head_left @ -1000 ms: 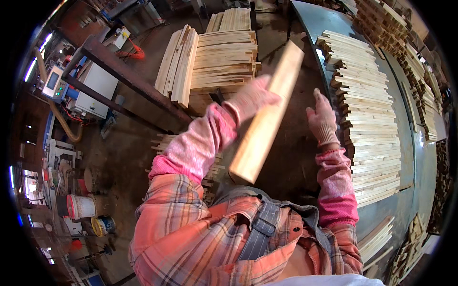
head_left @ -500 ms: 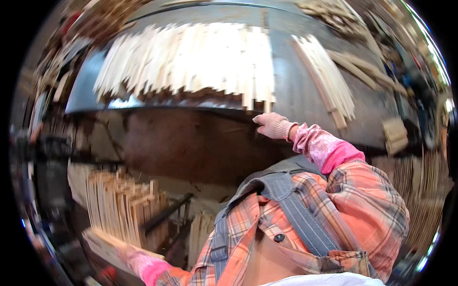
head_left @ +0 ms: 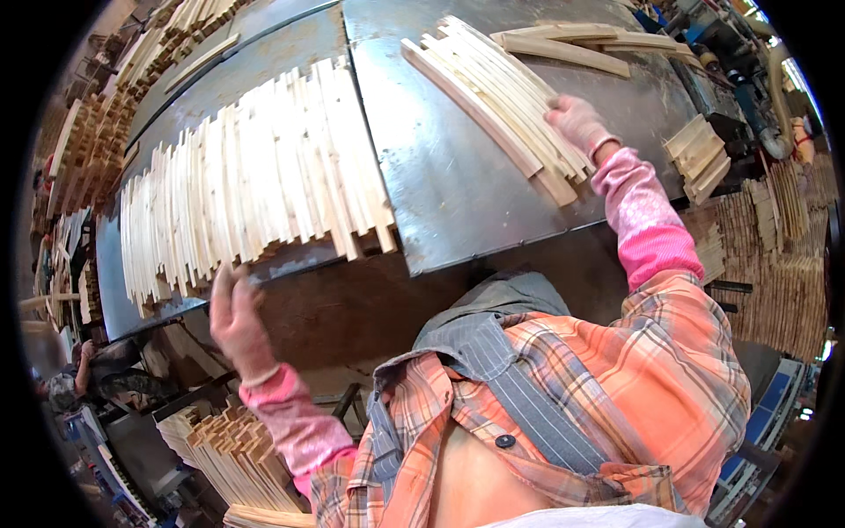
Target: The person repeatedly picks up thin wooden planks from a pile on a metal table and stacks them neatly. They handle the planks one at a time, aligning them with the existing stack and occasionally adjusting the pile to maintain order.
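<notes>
1 empty left hand (head_left: 239,324) hangs unclenched near the strip row (head_left: 260,167); right hand (head_left: 577,121), grip unclear, seemingly steadies the bundle (head_left: 497,95).

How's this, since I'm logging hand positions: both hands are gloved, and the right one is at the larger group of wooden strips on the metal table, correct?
Not quite: the head view shows the right hand at the smaller group of strips, not the larger group. The rest stands: both it and the left hand are gloved.
</notes>
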Motion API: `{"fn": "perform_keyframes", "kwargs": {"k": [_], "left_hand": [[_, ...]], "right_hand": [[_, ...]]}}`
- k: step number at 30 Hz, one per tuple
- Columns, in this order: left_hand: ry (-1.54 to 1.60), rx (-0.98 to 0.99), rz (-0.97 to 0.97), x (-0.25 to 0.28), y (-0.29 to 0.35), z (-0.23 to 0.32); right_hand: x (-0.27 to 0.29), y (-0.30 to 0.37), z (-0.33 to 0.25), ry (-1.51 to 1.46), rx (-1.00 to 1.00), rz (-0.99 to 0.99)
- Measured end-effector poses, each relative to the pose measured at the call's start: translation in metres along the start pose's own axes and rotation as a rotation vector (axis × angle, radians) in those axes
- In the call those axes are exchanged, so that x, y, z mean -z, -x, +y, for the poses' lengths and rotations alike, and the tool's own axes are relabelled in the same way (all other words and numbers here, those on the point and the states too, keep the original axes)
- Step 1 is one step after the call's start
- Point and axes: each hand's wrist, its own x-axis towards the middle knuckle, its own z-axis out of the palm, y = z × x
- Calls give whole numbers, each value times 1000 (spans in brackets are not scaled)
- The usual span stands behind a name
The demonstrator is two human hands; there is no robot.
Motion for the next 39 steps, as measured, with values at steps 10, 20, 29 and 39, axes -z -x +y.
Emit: {"fn": "perform_keyframes", "kwargs": {"k": [10, 20, 29, 39], "left_hand": [[-73, 98, -573, -311, -63, 11], [-113, 304, -684, -419, -80, 6], [-163, 492, -708, -470, -93, 2], [93, 674, -611, -509, -114, -19]], "right_hand": [[32, -193, 109, 132, -104, -197], [5, -240, 109, 407, 118, -325], [0, -235, 91, 446, 79, -371], [16, -245, 113, -242, 199, -902]]}}
